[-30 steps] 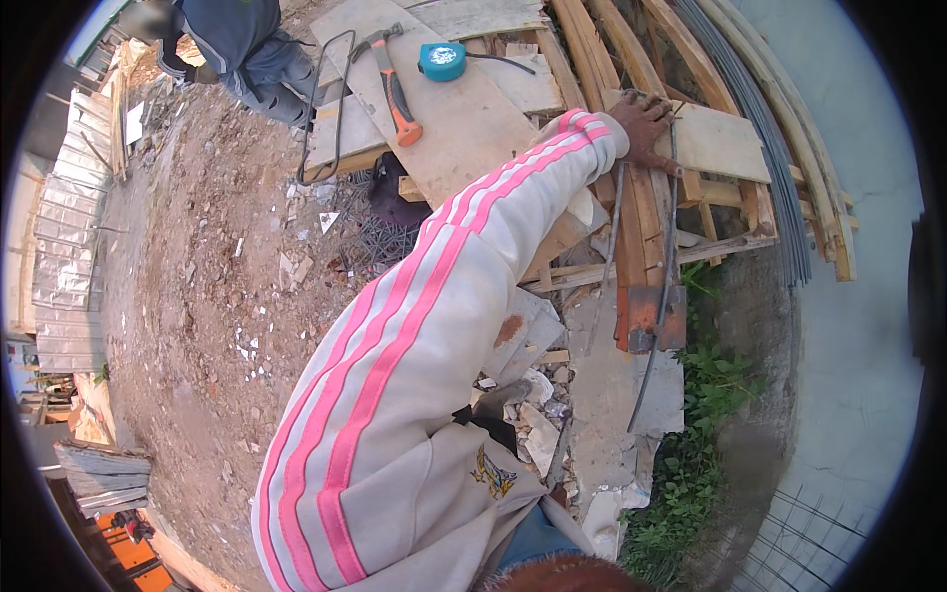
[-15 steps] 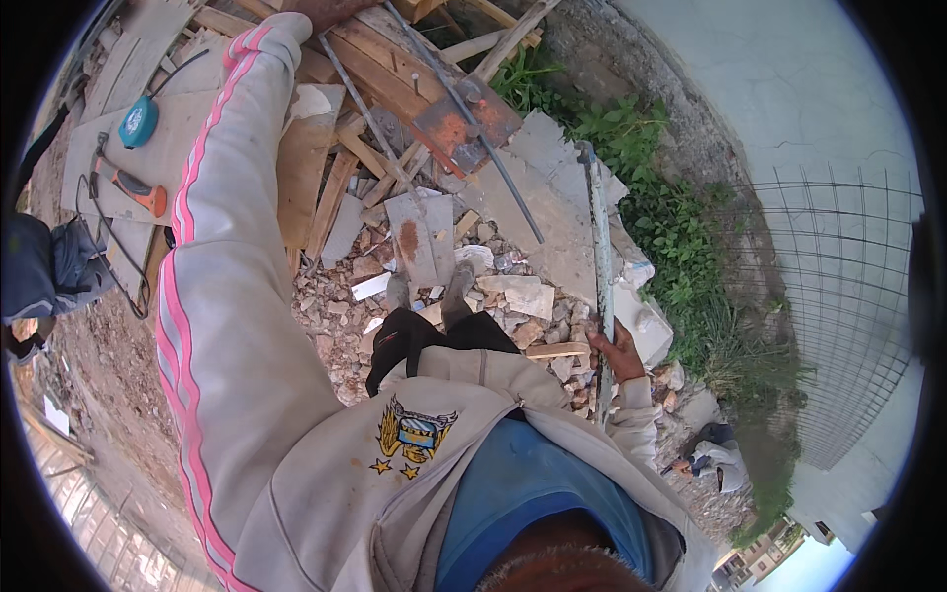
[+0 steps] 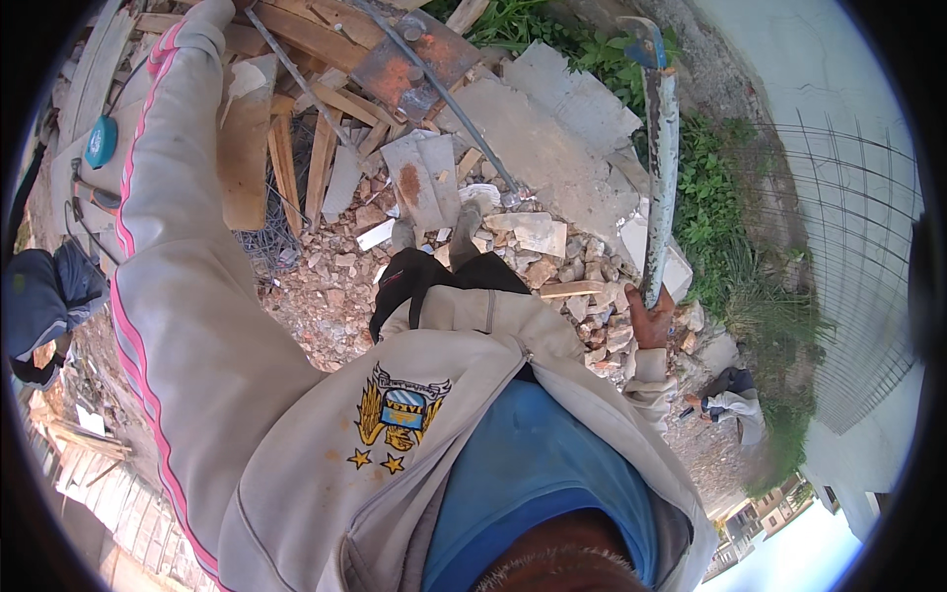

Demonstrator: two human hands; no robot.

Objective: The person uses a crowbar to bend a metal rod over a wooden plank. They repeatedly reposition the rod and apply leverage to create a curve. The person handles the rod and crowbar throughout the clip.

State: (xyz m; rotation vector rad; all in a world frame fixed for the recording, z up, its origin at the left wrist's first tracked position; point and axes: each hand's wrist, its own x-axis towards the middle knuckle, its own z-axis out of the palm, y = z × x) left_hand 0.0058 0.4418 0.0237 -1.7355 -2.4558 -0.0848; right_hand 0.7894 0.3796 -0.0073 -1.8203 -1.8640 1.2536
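My right hand (image 3: 651,321) is closed round the lower end of a long metal bar (image 3: 662,173). Its pale paint is worn, and a blue hooked end points up and away from me. At the top left edge, my left arm stretches out to the timber, and only a sliver of my left hand (image 3: 240,5) shows there; its fingers are out of sight. Close by it lies the upper end of a thin metal rod (image 3: 306,87), slanting across the wood. A darker rod (image 3: 436,87) crosses a rusty, orange-stained metal plate (image 3: 400,84).
Broken stone (image 3: 340,291) and board pieces (image 3: 419,183) surround my feet. Left of my sleeve lie a teal rounded case (image 3: 101,143) and a partly hidden hammer (image 3: 94,192). Green plants (image 3: 725,202) and wire mesh (image 3: 858,227) border the right wall. Another person (image 3: 732,407) is at the lower right.
My right hand has moved right and outward, raising the bar so its hooked end now shows higher up. My left hand has slid mostly out of the picture at the top as the view shifted.
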